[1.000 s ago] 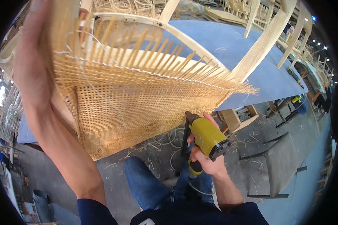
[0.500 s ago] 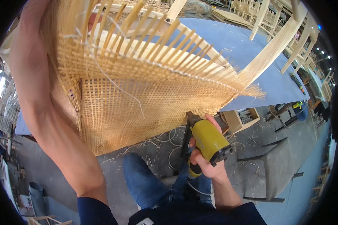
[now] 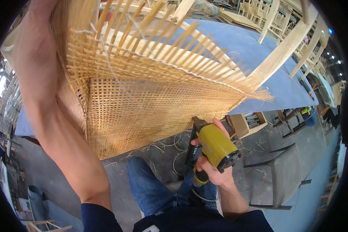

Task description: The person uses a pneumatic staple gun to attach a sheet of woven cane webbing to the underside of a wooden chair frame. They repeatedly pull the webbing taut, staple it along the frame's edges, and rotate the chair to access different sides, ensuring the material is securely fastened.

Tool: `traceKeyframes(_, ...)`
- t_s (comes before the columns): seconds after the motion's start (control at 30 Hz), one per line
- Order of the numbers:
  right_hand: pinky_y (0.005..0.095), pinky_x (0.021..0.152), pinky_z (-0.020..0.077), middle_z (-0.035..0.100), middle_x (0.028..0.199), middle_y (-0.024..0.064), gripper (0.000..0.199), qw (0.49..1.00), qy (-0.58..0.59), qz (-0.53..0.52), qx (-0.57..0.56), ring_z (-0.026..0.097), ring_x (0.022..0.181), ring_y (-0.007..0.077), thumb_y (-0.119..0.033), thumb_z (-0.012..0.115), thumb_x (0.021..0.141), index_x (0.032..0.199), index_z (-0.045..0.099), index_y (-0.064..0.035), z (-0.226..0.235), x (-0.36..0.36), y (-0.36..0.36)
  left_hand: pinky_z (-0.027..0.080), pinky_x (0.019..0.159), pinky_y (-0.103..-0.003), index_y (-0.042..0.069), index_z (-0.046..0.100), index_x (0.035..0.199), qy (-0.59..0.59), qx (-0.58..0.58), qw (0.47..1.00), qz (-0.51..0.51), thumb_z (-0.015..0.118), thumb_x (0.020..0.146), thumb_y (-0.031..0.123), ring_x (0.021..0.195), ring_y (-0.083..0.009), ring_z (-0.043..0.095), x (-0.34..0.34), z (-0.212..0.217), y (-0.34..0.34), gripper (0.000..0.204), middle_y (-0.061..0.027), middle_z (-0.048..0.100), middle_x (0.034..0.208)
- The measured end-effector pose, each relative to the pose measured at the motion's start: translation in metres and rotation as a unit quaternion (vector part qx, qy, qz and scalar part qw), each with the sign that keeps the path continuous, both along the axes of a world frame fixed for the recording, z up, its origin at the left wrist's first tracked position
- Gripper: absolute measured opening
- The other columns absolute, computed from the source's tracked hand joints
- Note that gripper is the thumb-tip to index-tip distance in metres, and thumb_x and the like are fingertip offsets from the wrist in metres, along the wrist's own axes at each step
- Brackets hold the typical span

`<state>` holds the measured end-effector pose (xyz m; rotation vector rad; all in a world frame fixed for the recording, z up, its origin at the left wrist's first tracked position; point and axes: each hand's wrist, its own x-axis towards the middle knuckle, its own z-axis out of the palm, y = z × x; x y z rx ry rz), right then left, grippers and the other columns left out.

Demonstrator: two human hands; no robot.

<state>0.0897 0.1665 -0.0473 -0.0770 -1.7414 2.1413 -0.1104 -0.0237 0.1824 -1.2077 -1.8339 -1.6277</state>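
A blue-topped worktable [image 3: 286,89] is serving as the landmark. A grey floor [image 3: 243,187] is extending below its near edge, carrying scattered pale strips [image 3: 260,147]. A grey chair [image 3: 287,174] with dark legs is occupying the floor to its near right. Pale wooden chairs [image 3: 253,13] are standing beyond its far edge. Bright lamps [image 3: 2,86] are shining beyond its left end.

In the right hand [image 3: 214,172] is a nail gun [image 3: 217,145], its nose overlapping the near edge of a cane sheet [image 3: 143,102] — the sheet spreads ahead and left of the hand. Behind it, farther from the hand, a chair frame [image 3: 280,56] rests on a table [image 3: 274,96]. Ahead-right of the hand is a box [image 3: 240,124]; directly right, a chair [image 3: 286,176] on the floor [image 3: 118,185].
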Motion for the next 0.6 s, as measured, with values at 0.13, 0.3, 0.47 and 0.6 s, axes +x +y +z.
traceKeyframes(0.13,0.0246,0.06,0.0523,0.061,0.12,0.0153,0.094,1.0,-0.014,-0.007,0.012,0.062,0.083,0.0147,0.011,0.054,0.076,0.161,0.018,-0.0066,-0.005,-0.005,-0.002,0.063,0.073,-0.034,-0.005,0.053,0.135,-0.025,0.093,0.994,-0.056,0.057,0.099,0.051,0.088,-0.0256,0.073,0.011,-0.01,0.016,0.067,-0.0223,0.068,0.111)
traceKeyframes(0.3,0.0238,0.058,0.0523,0.061,0.117,0.0157,0.094,1.0,0.013,-0.002,-0.025,0.063,0.081,0.016,0.013,0.053,0.077,0.162,0.018,-0.0074,0.001,-0.002,-0.006,0.061,0.073,-0.033,-0.008,0.048,0.143,0.05,0.18,0.982,-0.033,0.061,0.099,0.049,0.09,-0.0243,0.071,0.028,-0.004,0.042,0.073,-0.0234,0.066,0.113)
traceKeyframes(0.47,0.0252,0.06,0.0546,0.055,0.13,0.0165,0.094,0.999,0.028,0.019,-0.013,0.064,0.103,0.0199,0.013,0.054,0.077,0.161,0.019,-0.0056,0.006,-0.001,-0.013,0.06,0.072,-0.029,-0.009,0.051,0.14,-0.016,0.159,0.985,-0.06,0.058,0.102,0.046,0.087,-0.0203,0.071,0.021,0.006,0.027,0.067,-0.0188,0.068,0.105)
traceKeyframes(0.6,0.025,0.061,0.0545,0.057,0.124,0.0155,0.092,1.0,0.016,-0.003,-0.01,0.065,0.099,0.019,0.012,0.054,0.077,0.161,0.02,-0.0046,0.001,-0.004,-0.014,0.059,0.075,-0.029,-0.01,0.05,0.14,0.127,0.095,0.986,-0.045,0.057,0.102,0.047,0.093,-0.0206,0.071,0.021,0.007,0.027,0.069,-0.0187,0.068,0.107)
